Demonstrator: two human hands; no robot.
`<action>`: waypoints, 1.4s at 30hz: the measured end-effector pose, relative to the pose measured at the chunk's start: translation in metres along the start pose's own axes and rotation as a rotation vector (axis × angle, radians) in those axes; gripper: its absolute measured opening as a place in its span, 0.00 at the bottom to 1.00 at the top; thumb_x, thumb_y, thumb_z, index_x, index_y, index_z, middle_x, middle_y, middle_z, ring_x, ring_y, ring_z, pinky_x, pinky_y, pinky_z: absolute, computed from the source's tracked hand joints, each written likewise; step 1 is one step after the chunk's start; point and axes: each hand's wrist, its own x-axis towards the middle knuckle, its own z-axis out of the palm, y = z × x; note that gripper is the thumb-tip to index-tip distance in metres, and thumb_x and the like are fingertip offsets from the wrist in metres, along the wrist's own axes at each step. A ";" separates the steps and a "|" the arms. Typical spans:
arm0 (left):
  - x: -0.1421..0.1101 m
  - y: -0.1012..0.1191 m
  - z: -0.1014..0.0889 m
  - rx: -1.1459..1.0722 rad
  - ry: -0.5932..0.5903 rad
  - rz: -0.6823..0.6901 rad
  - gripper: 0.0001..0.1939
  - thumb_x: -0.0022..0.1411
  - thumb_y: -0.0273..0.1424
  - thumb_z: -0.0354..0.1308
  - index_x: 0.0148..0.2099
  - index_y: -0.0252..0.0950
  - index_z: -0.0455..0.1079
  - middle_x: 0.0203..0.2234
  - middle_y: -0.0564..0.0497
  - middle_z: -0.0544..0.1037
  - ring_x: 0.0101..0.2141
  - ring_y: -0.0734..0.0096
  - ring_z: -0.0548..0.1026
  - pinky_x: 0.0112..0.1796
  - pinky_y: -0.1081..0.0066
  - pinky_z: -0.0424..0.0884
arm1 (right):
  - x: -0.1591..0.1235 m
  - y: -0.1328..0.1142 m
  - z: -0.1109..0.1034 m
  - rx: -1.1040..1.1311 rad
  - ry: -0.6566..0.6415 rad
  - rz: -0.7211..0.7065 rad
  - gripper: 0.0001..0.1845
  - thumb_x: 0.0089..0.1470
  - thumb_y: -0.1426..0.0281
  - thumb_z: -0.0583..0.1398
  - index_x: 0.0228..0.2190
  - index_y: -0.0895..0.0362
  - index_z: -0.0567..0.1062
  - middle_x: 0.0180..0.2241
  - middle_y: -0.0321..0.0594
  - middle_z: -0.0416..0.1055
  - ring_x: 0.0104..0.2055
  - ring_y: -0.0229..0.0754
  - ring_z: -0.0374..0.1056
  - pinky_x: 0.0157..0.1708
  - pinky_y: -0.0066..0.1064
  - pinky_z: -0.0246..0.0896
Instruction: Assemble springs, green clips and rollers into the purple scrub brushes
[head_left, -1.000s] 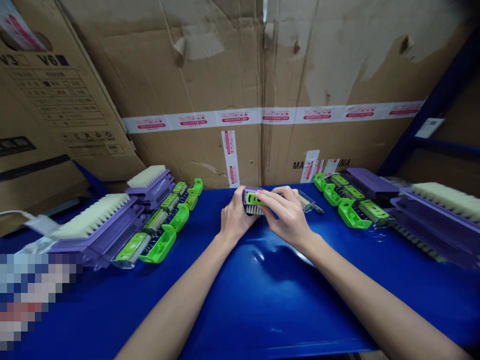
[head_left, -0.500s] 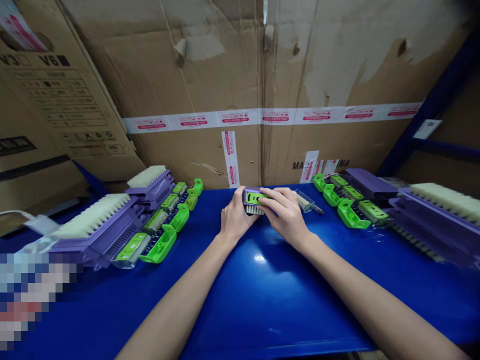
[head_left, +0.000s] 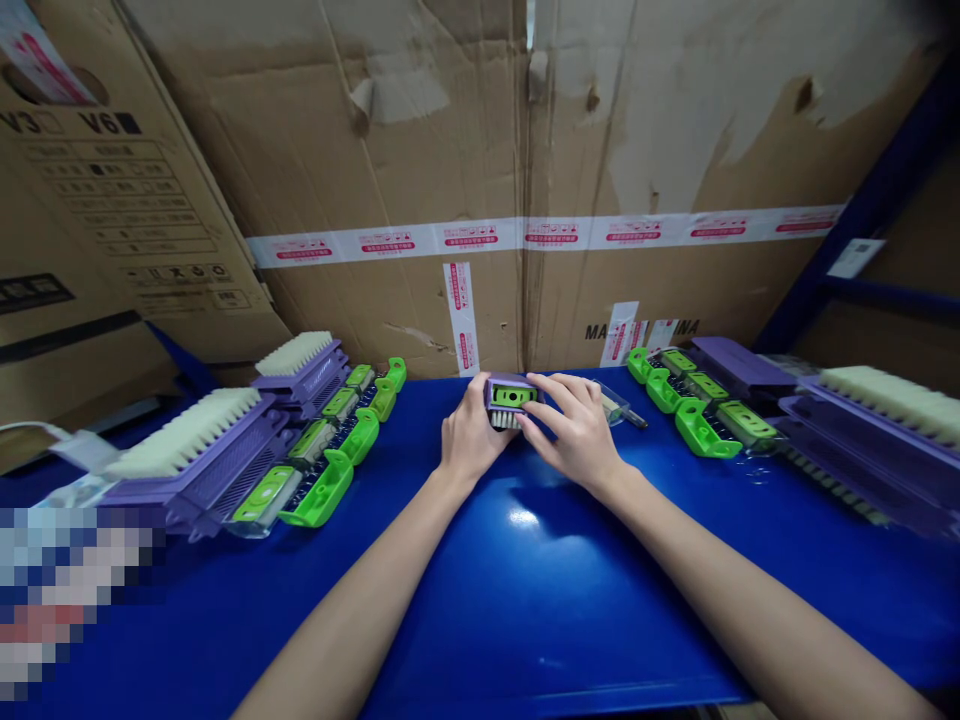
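A small purple brush (head_left: 510, 396) with a green insert and pale bristles rests on the blue table (head_left: 525, 580) at the far middle. My left hand (head_left: 469, 435) grips its left end, fingers curled round it. My right hand (head_left: 574, 430) lies over its right side, fingers pressed against the body and the bristles. A clear plastic piece (head_left: 619, 408) sticks out behind my right hand.
Purple brushes with pale bristles (head_left: 187, 445) and green handle parts (head_left: 326, 470) lie in rows on the left. More green parts (head_left: 701, 415) and purple brushes (head_left: 870, 425) lie on the right. Large cardboard boxes (head_left: 480, 180) stand right behind the table. A blue shelf post (head_left: 862, 215) rises at right.
My right hand's fingers slid off the brush's top toward its right side, uncovering the green insert. The left hand and the brush stayed in place.
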 end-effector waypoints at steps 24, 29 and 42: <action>0.012 -0.025 0.001 0.089 0.322 0.248 0.37 0.49 0.36 0.66 0.56 0.34 0.52 0.51 0.36 0.67 0.53 0.51 0.67 0.51 0.54 0.66 | -0.010 0.050 0.003 -0.004 -0.225 0.727 0.19 0.48 0.68 0.59 0.45 0.57 0.73 0.35 0.50 0.73 0.37 0.51 0.68 0.39 0.44 0.61; 0.013 -0.026 0.001 0.095 0.331 0.220 0.37 0.48 0.36 0.66 0.56 0.35 0.51 0.50 0.38 0.67 0.52 0.52 0.67 0.49 0.54 0.67 | 0.006 0.036 -0.001 1.082 -0.040 1.434 0.15 0.45 0.68 0.60 0.38 0.57 0.70 0.27 0.39 0.72 0.28 0.42 0.68 0.29 0.36 0.67; 0.014 -0.026 0.000 0.067 0.346 0.250 0.39 0.48 0.33 0.66 0.58 0.35 0.51 0.50 0.39 0.66 0.51 0.51 0.67 0.49 0.54 0.67 | 0.002 0.035 -0.004 0.698 -0.259 1.297 0.16 0.50 0.59 0.56 0.35 0.56 0.71 0.26 0.37 0.68 0.20 0.33 0.59 0.16 0.24 0.49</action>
